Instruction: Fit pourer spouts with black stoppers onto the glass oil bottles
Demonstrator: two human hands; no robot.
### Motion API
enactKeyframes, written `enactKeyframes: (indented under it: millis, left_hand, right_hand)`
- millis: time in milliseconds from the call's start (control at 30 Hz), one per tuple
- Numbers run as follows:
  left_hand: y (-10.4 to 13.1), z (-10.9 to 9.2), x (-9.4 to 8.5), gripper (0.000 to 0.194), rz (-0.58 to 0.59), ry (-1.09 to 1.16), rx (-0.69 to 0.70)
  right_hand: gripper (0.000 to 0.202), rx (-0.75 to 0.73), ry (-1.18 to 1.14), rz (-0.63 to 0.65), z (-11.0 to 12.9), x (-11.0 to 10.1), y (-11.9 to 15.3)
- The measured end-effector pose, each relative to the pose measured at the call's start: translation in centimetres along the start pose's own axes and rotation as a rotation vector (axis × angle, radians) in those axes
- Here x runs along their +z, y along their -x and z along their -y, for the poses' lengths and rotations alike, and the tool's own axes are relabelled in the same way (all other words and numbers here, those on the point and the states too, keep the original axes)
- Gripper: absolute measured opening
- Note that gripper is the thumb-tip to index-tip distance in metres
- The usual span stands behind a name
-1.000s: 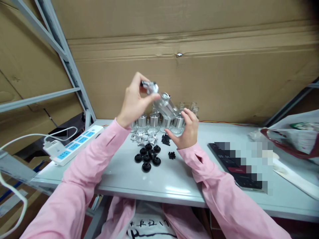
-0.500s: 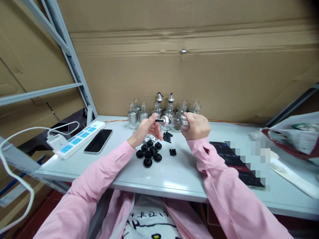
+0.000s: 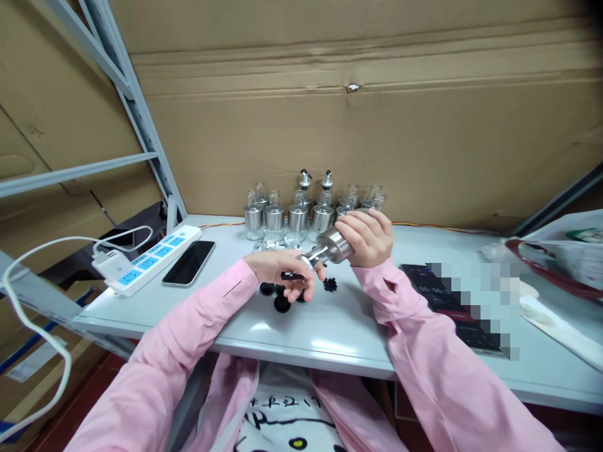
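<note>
My right hand (image 3: 370,238) grips the base of a glass oil bottle (image 3: 333,243) with a steel sleeve, tilted so its neck points down to the left. My left hand (image 3: 277,267) curls round the pourer spout (image 3: 291,276) at the bottle's mouth; its black tip sticks out between the fingers. Beneath the left hand lie black round stoppers (image 3: 282,304), partly hidden. Small black caps (image 3: 330,284) lie in a pile to their right. Behind stand several bottles (image 3: 298,218) with steel sleeves, two of them topped with pourers (image 3: 326,181).
At left lie a white power strip (image 3: 155,260) with a plugged-in charger and a black phone (image 3: 190,263). On the right are a device with a timer screen (image 3: 433,290), a white strip-like object (image 3: 560,329) and a plastic bag (image 3: 560,232). A cardboard wall (image 3: 282,125) closes the back.
The bottle and both hands have come lower and nearer to me, and the bottle's neck now slants downward. My left fingers have closed further round the spout.
</note>
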State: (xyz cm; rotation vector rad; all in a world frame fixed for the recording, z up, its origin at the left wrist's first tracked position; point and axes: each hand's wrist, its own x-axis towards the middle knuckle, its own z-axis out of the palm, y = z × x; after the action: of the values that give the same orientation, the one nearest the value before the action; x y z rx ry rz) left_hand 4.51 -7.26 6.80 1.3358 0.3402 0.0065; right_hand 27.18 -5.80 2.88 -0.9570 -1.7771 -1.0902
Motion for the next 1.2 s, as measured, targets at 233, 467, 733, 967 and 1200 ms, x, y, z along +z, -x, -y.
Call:
enactKeyframes:
  millis: [233, 467, 733, 967, 1200]
  left_hand:
    - [-0.3, -0.2, 0.5, 0.023, -0.072, 0.077, -0.030]
    - [-0.5, -0.1, 1.0, 0.025, -0.152, 0.056, 0.000]
    - [-1.1, 0.2, 1.9, 0.026, -0.515, -0.399, 0.065]
    - [-1.5, 0.9, 2.1, 0.007, -0.751, -0.714, 0.161]
    - [-1.2, 1.3, 2.1, 0.007, -0.869, -0.921, 0.156]
  right_hand:
    - [0.023, 0.043, -0.003, 0.004, -0.4, 0.1, 0.1]
    - [0.021, 0.034, -0.015, -0.051, -0.5, 0.3, 0.2]
    - [0.022, -0.009, -0.048, -0.049, -0.4, 0.2, 0.3]
    - [0.022, -0.007, -0.024, -0.009, -0.2, 0.2, 0.1]
    - [0.020, -0.012, -0.058, 0.097, 0.2, -0.6, -0.8]
